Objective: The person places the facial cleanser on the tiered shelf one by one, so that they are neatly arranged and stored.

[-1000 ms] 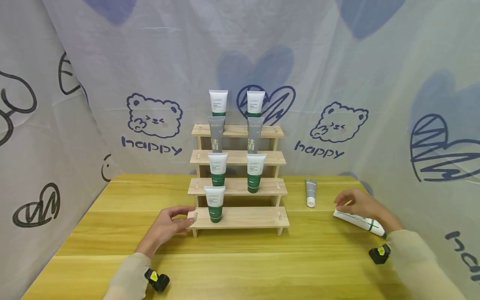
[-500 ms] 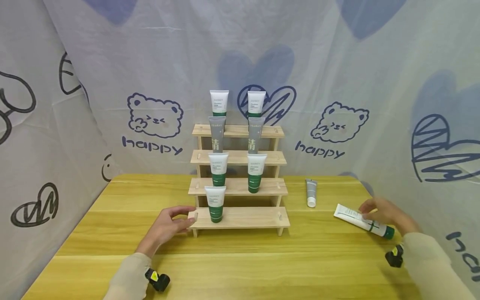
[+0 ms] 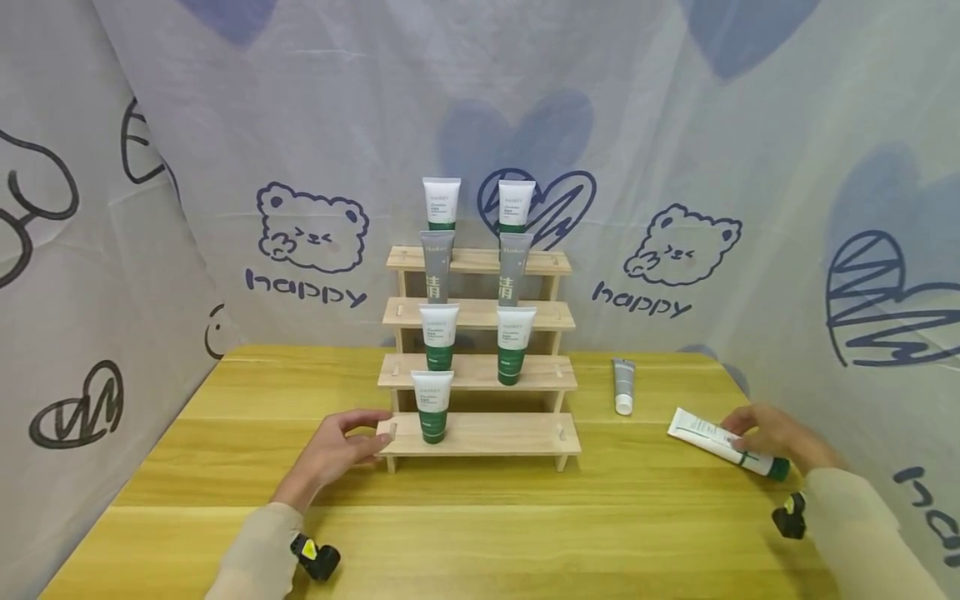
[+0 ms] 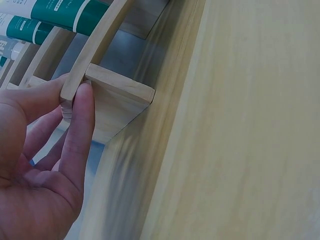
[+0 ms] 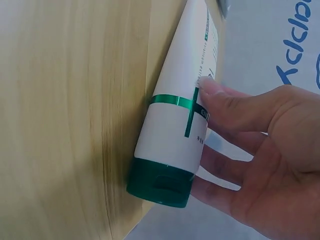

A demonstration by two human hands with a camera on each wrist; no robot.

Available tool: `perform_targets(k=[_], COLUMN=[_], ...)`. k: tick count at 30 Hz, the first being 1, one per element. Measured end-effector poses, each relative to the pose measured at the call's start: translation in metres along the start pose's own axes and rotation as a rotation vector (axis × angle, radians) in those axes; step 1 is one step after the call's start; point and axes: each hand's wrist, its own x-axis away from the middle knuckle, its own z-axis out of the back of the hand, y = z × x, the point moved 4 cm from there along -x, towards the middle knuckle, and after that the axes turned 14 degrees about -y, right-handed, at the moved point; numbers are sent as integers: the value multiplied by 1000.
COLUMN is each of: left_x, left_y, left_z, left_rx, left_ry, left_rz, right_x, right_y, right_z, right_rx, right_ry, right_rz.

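Note:
My left hand (image 3: pixel 333 450) pinches the left end of the bottom step of a wooden tiered display stand (image 3: pixel 495 433); in the left wrist view thumb and finger (image 4: pixel 84 115) lie on either side of the board. At the right, a large white squeeze tube (image 3: pixel 708 439) with a green cap (image 5: pixel 160 182) lies on its side on the table. My right hand (image 3: pixel 780 437) holds it near the green band, the thumb (image 5: pixel 235 107) on its printed face and the other fingers along its far side, partly hidden. A small white-and-green tube (image 3: pixel 432 408) stands on the bottom step.
On the higher steps stand white-and-green tubes (image 3: pixel 513 346) and grey tubes (image 3: pixel 512 268), in two columns. A small grey tube (image 3: pixel 623 385) with a white cap lies right of the stand. Printed cloth (image 3: pixel 315 108) hangs behind the wooden table (image 3: pixel 480 533) and at its sides.
My right hand has shifted right along the large white tube, from its flat end toward the cap, and has come down onto it. The left hand stays on the stand.

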Motion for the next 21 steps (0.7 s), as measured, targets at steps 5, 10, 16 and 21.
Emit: perform_targets(k=[5,10,16,21], left_x=[1,0,1,1], left_y=[2,2,2,1], left_z=[0,2,1,0], left_rx=[-1,2,-7,-5], left_ry=[-10,-14,-10,-9], left_rz=[-11,-18,-7,-4], right_x=[-1,-1,-3,-3], right_y=[-3,-7,-7,-10], right_z=[-1,-2,-4,-5], right_rx=[20,20,-10,-10], right_ry=[-35,-42,-50,-46], right_rz=[24,32,-19,-19])
